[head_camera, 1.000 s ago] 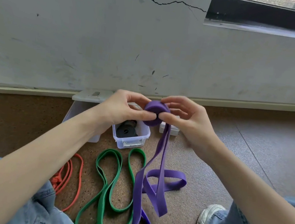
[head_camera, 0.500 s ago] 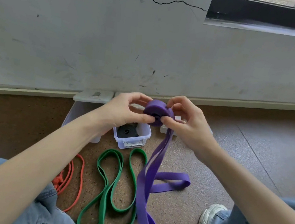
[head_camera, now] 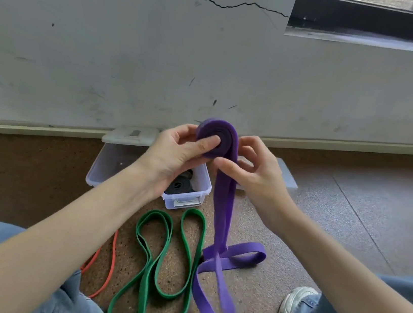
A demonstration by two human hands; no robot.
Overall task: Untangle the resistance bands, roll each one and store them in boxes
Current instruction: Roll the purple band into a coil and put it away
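Cork floor (head_camera: 280, 246) by wall. Purple band (head_camera: 222, 211) roll pinched in left hand (head_camera: 173, 157); right hand (head_camera: 253, 171) grips its tail just below.

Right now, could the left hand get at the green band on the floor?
Probably not yet: the left hand grips the purple roll. Otherwise the green band lies uncovered below it.

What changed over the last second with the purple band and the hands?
The purple roll grew as more band was wound on; its tail was drawn up, leaving less slack on the floor. Left hand and right hand kept gripping it. Green band, orange band and box stayed put.
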